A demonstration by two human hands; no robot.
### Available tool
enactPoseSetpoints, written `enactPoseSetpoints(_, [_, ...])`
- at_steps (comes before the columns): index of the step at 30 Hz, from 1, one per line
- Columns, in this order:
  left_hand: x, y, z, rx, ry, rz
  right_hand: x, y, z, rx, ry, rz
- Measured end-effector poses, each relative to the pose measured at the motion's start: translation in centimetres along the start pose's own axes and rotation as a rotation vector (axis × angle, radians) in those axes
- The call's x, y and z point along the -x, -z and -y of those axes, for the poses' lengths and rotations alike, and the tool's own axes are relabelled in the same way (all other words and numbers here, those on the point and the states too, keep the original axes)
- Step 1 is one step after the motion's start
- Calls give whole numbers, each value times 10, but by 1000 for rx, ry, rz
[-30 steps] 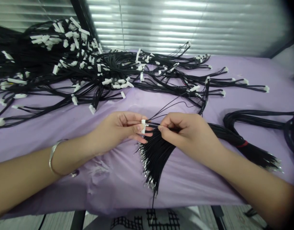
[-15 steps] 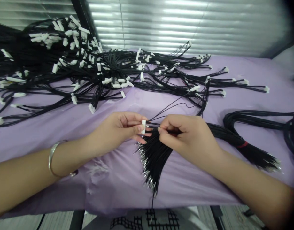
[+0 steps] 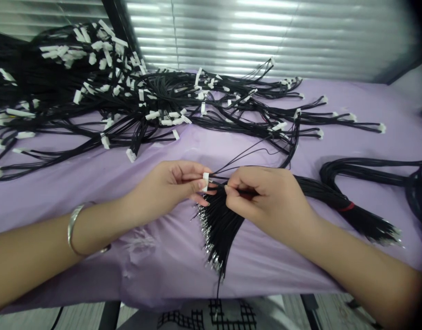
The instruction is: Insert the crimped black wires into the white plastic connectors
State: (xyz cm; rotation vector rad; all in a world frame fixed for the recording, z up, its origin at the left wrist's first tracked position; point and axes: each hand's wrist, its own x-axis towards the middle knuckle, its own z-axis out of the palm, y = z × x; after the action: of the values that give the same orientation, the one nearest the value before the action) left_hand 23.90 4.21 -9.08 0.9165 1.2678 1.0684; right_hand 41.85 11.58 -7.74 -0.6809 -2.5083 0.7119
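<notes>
View from above a tabletop draped in a purple cover [image 3: 94, 183], with closed window blinds [image 3: 266, 36] along its far edge. At the far left corner lies a large tangled heap of finished harnesses [image 3: 76, 87], black wires ending in small white plugs, spilling along the far edge toward the middle. Near the front edge, the person's left forearm comes in from the left, with a thin metal bangle [image 3: 73, 229] on the wrist. The left hand [image 3: 169, 188] is closed in a pinch: thumb and forefinger grip a small white connector housing [image 3: 206, 181], held upright just above the tabletop, near the middle of the front edge. Just right of it, almost touching, the right hand [image 3: 266, 197] is also closed, its fingertips [image 3: 228, 188] pinching the end of a single black wire [image 3: 252, 149]. The pinched end lies left to right and points at the housing, which sits directly left of the right fingertips. The wire loops away toward the far edge. Beneath both hands, a bundle of loose black wires [image 3: 218, 229] fans toward the front edge, tipped with bare metal terminals, and a red band [image 3: 348, 207] ties it further right. At the right edge lies a coil of black cable [image 3: 369, 167]. No brand, label or writing can be read.
</notes>
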Motion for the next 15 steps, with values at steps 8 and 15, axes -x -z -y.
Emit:
enactPoseSetpoints(8, [0, -3, -3, -18, 15, -41, 1, -1, 3, -7, 17, -13])
enactPoseSetpoints(15, [1, -2, -3, -19, -19, -1, 1, -1, 2, 23, 10, -24])
